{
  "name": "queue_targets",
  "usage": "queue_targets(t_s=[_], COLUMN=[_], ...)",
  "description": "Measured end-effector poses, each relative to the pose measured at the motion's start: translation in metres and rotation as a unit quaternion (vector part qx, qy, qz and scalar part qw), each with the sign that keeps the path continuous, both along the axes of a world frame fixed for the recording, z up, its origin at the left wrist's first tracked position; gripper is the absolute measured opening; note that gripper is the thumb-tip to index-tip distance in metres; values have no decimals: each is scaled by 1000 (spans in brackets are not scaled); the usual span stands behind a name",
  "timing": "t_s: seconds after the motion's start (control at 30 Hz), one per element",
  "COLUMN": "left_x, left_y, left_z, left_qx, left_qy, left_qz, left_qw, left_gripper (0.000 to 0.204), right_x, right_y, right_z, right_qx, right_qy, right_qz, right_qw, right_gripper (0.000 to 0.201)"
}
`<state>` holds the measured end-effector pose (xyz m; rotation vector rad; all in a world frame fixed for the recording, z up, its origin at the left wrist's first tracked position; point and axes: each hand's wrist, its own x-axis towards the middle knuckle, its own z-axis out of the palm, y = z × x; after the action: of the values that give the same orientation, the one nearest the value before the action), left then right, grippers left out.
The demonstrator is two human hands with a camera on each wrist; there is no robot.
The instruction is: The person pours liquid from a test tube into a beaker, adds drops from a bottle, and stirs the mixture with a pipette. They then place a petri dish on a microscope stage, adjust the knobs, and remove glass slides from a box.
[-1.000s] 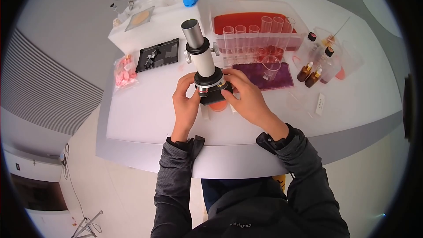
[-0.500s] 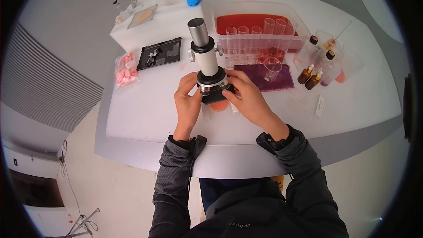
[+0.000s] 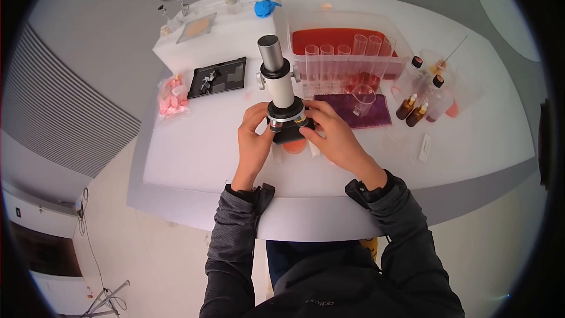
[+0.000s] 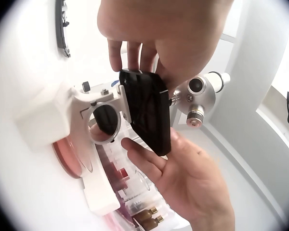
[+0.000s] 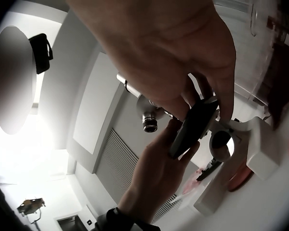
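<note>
A white and black microscope [image 3: 281, 91] stands upright near the table's front, with a silver eyepiece tube. Both hands hold its flat black stage [image 4: 147, 106] by opposite edges. My left hand [image 3: 253, 141] grips the left edge, thumb above and fingers beneath. Across from it, my right hand [image 3: 335, 138] pinches the right edge in the same way. Under the stage, the left wrist view shows a round mirror [image 4: 106, 119] on the white stand. The objective lenses [image 5: 150, 122] hang above the plate. An orange-red dish [image 3: 295, 146] lies at the foot of the microscope, partly hidden by the stage.
Behind stand a tub of red liquid [image 3: 403, 40] and several test tubes [image 3: 312, 65]. A beaker [image 3: 364, 103] sits on a purple mat [image 3: 335, 119]. Brown dropper bottles [image 3: 416, 116] are at right. A black tray [image 3: 226, 76] and a pink-filled bag [image 3: 172, 97] lie left.
The head view has shifted slightly, so the tabletop things appear a little lower and to the right. Both hands keep their hold on the stage.
</note>
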<state>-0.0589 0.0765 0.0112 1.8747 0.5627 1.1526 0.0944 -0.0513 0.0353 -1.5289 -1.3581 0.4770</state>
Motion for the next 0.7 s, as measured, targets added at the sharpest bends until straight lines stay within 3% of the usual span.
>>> queue_targets(t_s=[0.1,0.27,0.4,0.57,0.7], left_x=[-5,-13,-15,-12,-9], left_y=[12,24,33,38,38], left_z=[0,47,86,103,108], left_qx=[-22,-25,-53,11,75], left_qy=[-7,39,-15,16,91], left_qz=[-11,-23,-44,-26,-50], left_qw=[1000,999,998,999,992], left_gripper=[24,26,30,34,37], right_x=[9,27,20,2,2], right_y=[-3,4,11,21,26], right_z=[9,29,59,68,74], right_qx=[-1,88,150,198,241], right_qy=[-32,-17,14,48,-16], right_qz=[-3,-61,-73,-68,-62], right_qw=[999,994,986,977,969], right_gripper=[32,28,27,28,29])
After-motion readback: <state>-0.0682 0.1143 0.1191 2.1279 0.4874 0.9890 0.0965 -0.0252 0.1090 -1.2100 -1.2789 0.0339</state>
